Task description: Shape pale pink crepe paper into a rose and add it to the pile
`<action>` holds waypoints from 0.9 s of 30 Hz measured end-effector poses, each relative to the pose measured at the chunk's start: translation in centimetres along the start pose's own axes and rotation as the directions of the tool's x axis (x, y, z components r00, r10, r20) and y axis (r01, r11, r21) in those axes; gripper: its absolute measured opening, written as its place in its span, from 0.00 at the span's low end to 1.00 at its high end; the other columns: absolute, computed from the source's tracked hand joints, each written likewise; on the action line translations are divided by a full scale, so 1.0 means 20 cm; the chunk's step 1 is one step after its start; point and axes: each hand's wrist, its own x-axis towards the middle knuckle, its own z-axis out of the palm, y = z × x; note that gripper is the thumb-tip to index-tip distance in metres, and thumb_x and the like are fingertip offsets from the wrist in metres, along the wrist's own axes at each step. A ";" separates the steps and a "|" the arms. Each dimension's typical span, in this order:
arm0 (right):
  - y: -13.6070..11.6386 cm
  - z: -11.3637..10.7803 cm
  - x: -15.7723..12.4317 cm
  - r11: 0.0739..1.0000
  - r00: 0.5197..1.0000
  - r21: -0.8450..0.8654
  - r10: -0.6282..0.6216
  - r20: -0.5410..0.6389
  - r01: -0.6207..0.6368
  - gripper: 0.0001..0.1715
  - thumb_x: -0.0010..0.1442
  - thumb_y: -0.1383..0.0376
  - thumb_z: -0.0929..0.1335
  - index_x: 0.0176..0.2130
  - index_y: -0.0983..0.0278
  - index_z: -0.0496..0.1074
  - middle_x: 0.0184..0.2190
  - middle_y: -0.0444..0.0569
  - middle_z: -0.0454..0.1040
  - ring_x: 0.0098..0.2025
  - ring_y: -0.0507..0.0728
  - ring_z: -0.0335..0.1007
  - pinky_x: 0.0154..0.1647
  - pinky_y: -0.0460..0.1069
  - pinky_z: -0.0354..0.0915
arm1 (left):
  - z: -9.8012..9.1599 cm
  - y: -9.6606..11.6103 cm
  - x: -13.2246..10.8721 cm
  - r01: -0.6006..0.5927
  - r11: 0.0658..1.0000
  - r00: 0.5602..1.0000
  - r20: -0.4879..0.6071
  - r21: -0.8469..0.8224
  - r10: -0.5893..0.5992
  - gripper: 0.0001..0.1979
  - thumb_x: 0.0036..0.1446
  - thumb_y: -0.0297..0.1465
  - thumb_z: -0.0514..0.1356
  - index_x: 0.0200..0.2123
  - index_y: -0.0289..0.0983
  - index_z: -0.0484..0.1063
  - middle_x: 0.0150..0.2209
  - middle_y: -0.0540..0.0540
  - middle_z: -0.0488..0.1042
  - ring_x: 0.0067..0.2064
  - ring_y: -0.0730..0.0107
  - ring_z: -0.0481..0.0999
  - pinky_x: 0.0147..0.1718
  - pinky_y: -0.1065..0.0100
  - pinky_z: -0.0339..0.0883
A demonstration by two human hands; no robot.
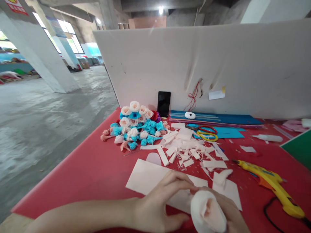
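A pale pink crepe paper rose (pixel 208 212) is held in my right hand (pixel 232 210), its rolled centre facing up. My right fingers wrap behind and around its right side, partly hidden by the petals. My left hand (pixel 162 197) is just left of the rose, thumb and curved fingers apart. Its fingertips reach the rose's far left edge; whether they touch it is unclear. Beneath both hands lies a flat pale pink paper sheet (pixel 145 174). Cut paper scraps (pixel 187 149) are strewn beyond it.
Finished blue, white and pink paper flowers (pixel 138 126) are heaped at the back left. Scissors (pixel 206 132) rest on blue paper. A yellow glue gun (pixel 272 184) with a black cord lies right, near a white bottle (pixel 268 138). A black phone (pixel 164 103) leans against the white board (pixel 150 61).
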 end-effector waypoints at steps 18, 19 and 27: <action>-0.04 0.01 0.79 0.790 0.886 0.596 0.169 -0.431 0.140 0.10 0.50 0.62 0.70 0.25 0.65 0.67 0.18 0.39 0.63 0.16 0.43 0.51 0.15 0.42 0.51 | -0.90 -0.36 0.28 0.308 -0.065 0.940 -0.293 0.949 0.174 0.16 0.61 0.32 0.48 0.51 0.39 0.65 0.56 0.40 0.62 0.58 0.53 0.59 0.59 0.43 0.37; -0.04 0.02 0.85 0.785 0.883 0.600 0.164 -0.440 0.153 0.10 0.49 0.62 0.70 0.25 0.65 0.67 0.18 0.39 0.63 0.16 0.43 0.51 0.15 0.42 0.51 | -0.90 -0.38 0.28 0.299 -0.078 0.945 -0.284 0.951 0.162 0.16 0.61 0.32 0.48 0.51 0.39 0.64 0.57 0.41 0.62 0.58 0.53 0.59 0.59 0.42 0.37; -0.10 0.11 1.26 0.754 0.889 0.600 0.046 -0.455 0.268 0.10 0.49 0.60 0.68 0.26 0.64 0.64 0.21 0.39 0.66 0.15 0.43 0.51 0.14 0.42 0.52 | -0.91 -0.47 0.22 0.283 -0.141 0.956 -0.267 0.949 0.122 0.18 0.59 0.30 0.49 0.52 0.38 0.65 0.54 0.39 0.64 0.57 0.52 0.61 0.58 0.42 0.40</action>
